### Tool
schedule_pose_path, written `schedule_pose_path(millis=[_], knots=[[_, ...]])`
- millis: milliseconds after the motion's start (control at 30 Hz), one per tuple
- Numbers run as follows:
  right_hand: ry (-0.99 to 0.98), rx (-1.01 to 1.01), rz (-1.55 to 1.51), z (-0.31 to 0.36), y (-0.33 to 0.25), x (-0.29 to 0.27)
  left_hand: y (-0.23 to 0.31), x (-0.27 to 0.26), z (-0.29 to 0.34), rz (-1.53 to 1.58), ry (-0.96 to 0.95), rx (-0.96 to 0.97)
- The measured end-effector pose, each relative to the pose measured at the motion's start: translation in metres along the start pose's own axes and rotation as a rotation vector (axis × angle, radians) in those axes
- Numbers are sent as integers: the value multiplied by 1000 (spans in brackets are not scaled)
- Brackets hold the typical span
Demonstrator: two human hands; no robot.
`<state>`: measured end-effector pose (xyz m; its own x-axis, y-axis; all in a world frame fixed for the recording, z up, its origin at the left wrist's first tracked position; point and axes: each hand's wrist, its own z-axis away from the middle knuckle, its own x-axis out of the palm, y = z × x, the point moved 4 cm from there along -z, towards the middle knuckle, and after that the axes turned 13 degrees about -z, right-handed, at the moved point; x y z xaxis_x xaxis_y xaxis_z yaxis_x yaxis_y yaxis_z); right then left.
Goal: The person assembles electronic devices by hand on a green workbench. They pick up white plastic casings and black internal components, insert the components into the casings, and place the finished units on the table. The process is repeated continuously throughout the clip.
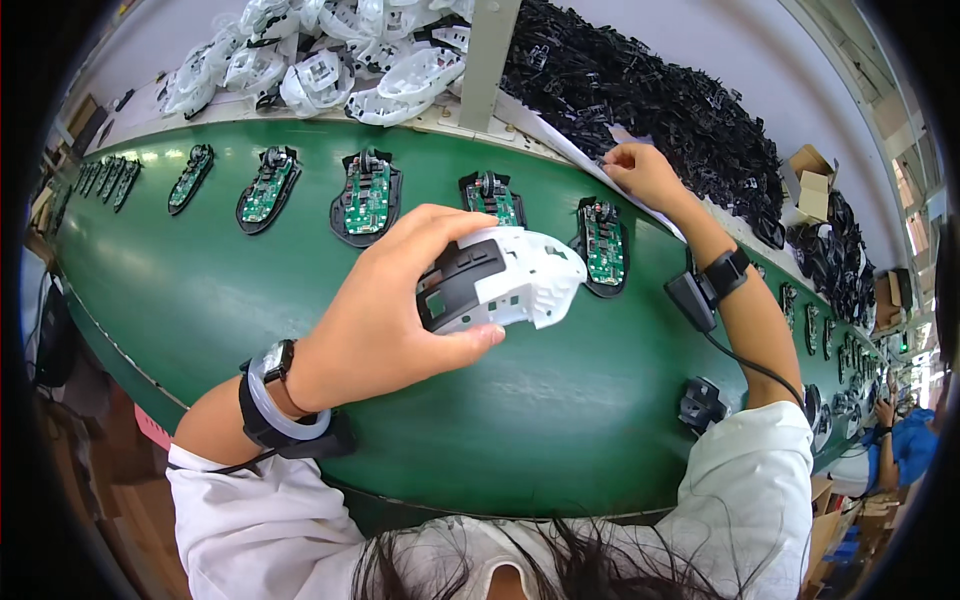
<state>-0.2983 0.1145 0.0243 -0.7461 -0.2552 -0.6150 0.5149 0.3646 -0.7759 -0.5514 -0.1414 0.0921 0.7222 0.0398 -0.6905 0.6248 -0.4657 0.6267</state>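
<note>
My left hand grips a white and black computer mouse shell above the green belt, thumb along its near side and fingers over the far side. The shell is tilted and has several cut-outs. At the near edge of a heap of small black plastic parts, my right hand has its fingers pinched together. Whatever is between those fingertips is too small to make out. Beneath and beyond the shell lie mouse bases with green circuit boards; one base is just right of it, another partly hidden.
More mouse bases are spaced along the green belt. White shells are piled beyond it at left, near a metal post. A dark part sits near my right elbow. A co-worker in blue is at far right.
</note>
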Motion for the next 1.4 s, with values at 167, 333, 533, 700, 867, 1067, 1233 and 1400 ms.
schedule_pose_path(millis=[167,333,533,700,867,1067,1233,1400], knots=[[20,-93,19,3,-18,16,-7,3,2,143,61,-111],[217,-167,139,35,-38,-4,-10,-1,2,21,98,6],[63,-193,-506,112,-128,9,-13,-5,1,26,140,-14],[-133,-499,-63,138,-204,38,-9,-3,0,121,96,-85],[-65,-309,-463,143,-209,48,-8,-8,-2,98,113,-73],[-94,-417,-402,140,-205,61,-14,-5,-1,200,88,-133],[-19,-506,-255,141,-206,68,-19,-3,0,276,75,-125],[24,-622,-187,136,-206,68,-23,-2,0,407,87,-139]])
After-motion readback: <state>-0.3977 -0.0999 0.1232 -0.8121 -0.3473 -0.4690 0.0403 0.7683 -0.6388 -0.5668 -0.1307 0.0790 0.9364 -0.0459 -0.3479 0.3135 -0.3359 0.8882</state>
